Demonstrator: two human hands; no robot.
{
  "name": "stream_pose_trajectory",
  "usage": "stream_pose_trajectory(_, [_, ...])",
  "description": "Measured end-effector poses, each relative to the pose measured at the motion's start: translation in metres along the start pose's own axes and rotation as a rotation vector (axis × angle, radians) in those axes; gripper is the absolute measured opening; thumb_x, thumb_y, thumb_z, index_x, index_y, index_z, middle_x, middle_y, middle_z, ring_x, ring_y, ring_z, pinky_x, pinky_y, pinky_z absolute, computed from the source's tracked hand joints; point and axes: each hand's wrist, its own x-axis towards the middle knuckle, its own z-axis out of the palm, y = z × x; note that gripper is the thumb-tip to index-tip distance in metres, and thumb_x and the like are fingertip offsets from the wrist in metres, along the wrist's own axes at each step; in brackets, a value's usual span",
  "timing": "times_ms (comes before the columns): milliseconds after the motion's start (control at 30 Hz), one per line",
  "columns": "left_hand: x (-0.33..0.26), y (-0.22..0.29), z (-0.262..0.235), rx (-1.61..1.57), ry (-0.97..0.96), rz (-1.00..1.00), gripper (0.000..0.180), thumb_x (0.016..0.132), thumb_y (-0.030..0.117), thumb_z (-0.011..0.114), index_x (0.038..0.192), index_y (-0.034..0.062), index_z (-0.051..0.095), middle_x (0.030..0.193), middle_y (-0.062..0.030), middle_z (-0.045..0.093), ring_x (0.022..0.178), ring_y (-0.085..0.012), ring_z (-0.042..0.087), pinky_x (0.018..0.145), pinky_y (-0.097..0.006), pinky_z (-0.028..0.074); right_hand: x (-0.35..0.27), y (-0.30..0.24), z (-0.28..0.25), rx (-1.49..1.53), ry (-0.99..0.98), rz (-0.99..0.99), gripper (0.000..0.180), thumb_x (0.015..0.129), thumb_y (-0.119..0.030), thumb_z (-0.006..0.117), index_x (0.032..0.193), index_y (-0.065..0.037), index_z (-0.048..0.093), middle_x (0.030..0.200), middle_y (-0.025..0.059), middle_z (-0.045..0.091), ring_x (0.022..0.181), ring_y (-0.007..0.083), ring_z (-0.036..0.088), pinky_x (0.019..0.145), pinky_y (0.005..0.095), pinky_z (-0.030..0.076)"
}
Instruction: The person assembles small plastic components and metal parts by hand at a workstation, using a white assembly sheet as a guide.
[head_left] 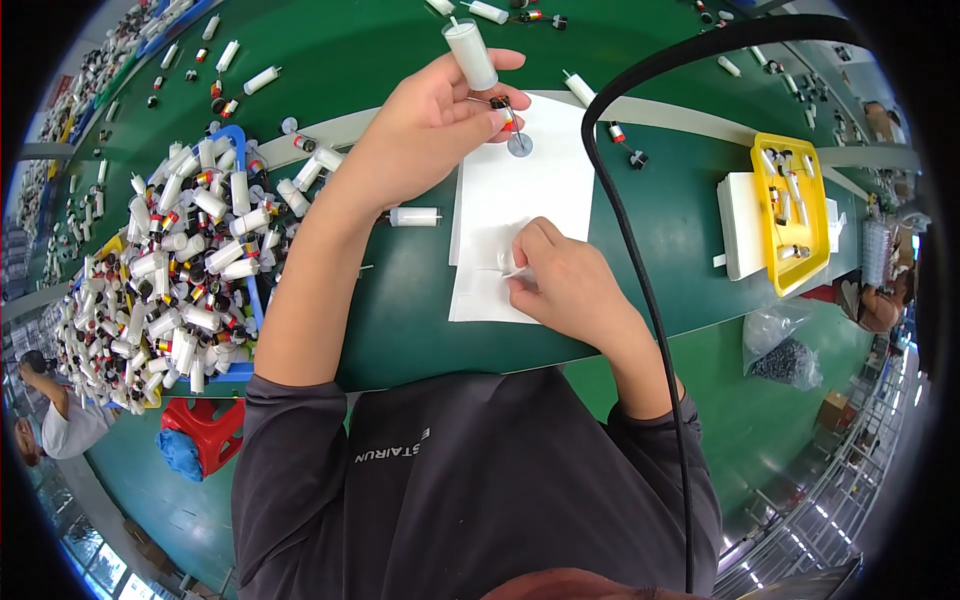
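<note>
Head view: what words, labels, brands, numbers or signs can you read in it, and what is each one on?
Dark grey shirt: pale lettering on the front, not copied out here.
White cylinder in the left hand: no lettering that I can make out.
White sheets: no print that I can make out.
Piled parts: any markings are too small to read.

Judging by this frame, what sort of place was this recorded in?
Probably a factory assembly workshop: there's a long green worktable, a blue plastic bin heaped with small white cylindrical parts, and a shallow yellow plastic tray holding similar pieces.
</note>
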Motion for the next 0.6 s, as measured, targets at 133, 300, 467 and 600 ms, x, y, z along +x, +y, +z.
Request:
stream_pose_trajectory(133, [-0.0016,0.0030,0.0022,0.001,0.005,-0.020,0.049,0.097,-0.002,0.055,0.144,0.0019,0.046,0.123,-0.0145,0.065,0.111,-0.0170,0.064,0.096,-0.030,0.052,0.0026,0.0015,-0.0041,0.069,-0.018,-0.003,0.026,0.081,-0.012,0.071,0.093,-0.003,0.050,0.092,0.0111,0.061,0.066,0.0314,0.064,0.063,0.0418,0.050])
stream_pose_trajectory(300, [-0.0010,0.0008,0.0001,0.015,-0.020,-0.013,0.048,0.097,-0.003,0.055,0.144,0.0007,0.046,0.126,-0.0146,0.063,0.114,-0.0180,0.064,0.098,-0.030,0.053,0.0035,0.0005,-0.0042,0.094,0.009,-0.027,0.024,0.083,-0.012,0.073,0.100,-0.004,0.058,0.095,0.0103,0.064,0.067,0.0270,0.066,0.063,0.0383,0.052])
stream_pose_trajectory(467, [0.0002,0.0044,0.0020,0.072,-0.009,0.010,0.048,0.097,-0.004,0.056,0.144,-0.0019,0.045,0.132,-0.0139,0.059,0.118,-0.0184,0.062,0.099,-0.030,0.054,-0.0005,0.0009,-0.0012,0.110,0.040,-0.008,0.027,0.082,-0.015,0.076,0.103,-0.005,0.062,0.098,0.0094,0.065,0.069,0.0241,0.068,0.064,0.0350,0.053])
stream_pose_trajectory(600, [0.0017,-0.0010,-0.0006,0.065,-0.014,0.018,0.047,0.097,-0.003,0.056,0.143,-0.0013,0.046,0.131,-0.0140,0.060,0.117,-0.0173,0.062,0.099,-0.030,0.054,0.0030,0.0022,-0.0020,0.042,0.001,-0.027,0.024,0.083,-0.014,0.074,0.092,-0.005,0.054,0.094,0.0105,0.060,0.069,0.0294,0.064,0.063,0.0393,0.050])
